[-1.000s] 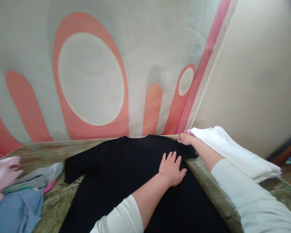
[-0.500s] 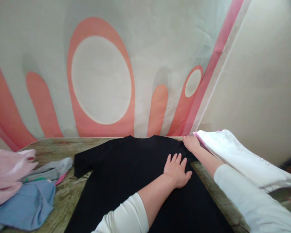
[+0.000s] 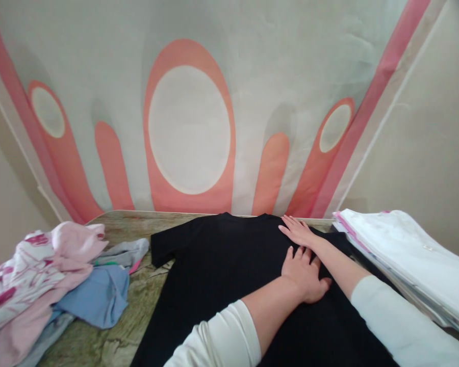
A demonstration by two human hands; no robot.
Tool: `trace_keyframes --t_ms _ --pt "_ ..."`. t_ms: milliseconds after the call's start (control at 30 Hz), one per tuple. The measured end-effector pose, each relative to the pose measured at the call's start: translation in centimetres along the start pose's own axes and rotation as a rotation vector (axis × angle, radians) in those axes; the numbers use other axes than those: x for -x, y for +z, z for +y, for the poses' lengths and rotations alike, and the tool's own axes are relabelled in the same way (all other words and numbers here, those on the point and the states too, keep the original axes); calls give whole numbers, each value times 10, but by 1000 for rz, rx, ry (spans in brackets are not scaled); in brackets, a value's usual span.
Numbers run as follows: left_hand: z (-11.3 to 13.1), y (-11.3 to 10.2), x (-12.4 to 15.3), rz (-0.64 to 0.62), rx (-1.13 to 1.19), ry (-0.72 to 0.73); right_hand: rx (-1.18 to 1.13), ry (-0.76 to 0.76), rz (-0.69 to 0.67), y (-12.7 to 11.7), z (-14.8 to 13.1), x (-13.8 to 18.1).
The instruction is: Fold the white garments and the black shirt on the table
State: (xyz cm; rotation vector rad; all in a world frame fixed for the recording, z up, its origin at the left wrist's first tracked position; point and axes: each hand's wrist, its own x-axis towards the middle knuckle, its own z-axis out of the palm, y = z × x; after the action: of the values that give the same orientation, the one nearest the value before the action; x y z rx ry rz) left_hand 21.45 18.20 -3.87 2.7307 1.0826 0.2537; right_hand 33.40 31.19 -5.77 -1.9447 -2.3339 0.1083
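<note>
A black T-shirt (image 3: 222, 275) lies spread on the table, its neckline at the far edge and its lower part cut off by the bottom of the view. My left hand (image 3: 305, 274) rests on the upper right of the shirt, palm down with fingers spread. Just beyond it, my right hand (image 3: 299, 232) lies flat near the shirt's right shoulder, fingers stretched out to the left. Neither hand holds anything. The left sleeve of the shirt is laid out flat; my right forearm partly covers the other sleeve.
On the left is a loose heap of clothes: a pink and white garment (image 3: 42, 275), a blue one (image 3: 99, 295) and a grey one (image 3: 128, 253). A stack of folded white clothes (image 3: 409, 250) stands at the right. Behind the wood-patterned table (image 3: 126, 221) rises a printed backdrop (image 3: 252, 66).
My right hand has moved from the shirt's right sleeve inward to the shoulder and flattened out. My left hand stays on the shirt. The camera view has swung left.
</note>
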Motion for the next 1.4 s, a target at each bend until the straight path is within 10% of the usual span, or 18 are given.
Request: trace_keyframes --t_ms 300,500,633,800,1400 --pt "1 1 1 -4 -20 14 -35 -150 -90 1 -29 8" --pt "-46 -66 -7 -411 164 143 -5 -194 -45 9 -23 12" --pt "-117 -105 14 -210 85 -386 -5 -204 -36 8 -25 14" --pt "-197 -91 60 21 -73 -742 -40 -178 -47 4 -30 19" --pt "-317 -104 96 221 -54 -822 -3 -178 -12 5 -32 22"
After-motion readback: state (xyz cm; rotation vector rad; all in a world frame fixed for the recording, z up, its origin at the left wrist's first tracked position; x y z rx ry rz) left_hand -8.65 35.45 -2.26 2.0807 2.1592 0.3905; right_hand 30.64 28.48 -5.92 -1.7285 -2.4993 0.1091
